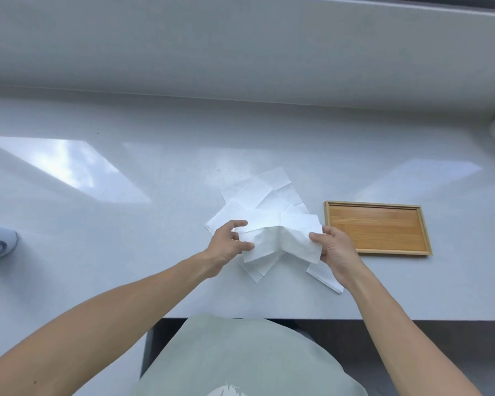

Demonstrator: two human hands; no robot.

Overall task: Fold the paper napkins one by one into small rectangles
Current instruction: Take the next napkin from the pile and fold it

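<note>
A white napkin [279, 238] is being held just above the loose pile [265, 192] on the table [155, 252], pinched at its ends by the left hand [226, 244] and right hand [333, 247], left of the tray [377, 227].

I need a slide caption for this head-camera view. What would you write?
Both hands, left and right, hold a creased napkin above a loose pile of napkins, beside an empty wooden tray.
</note>
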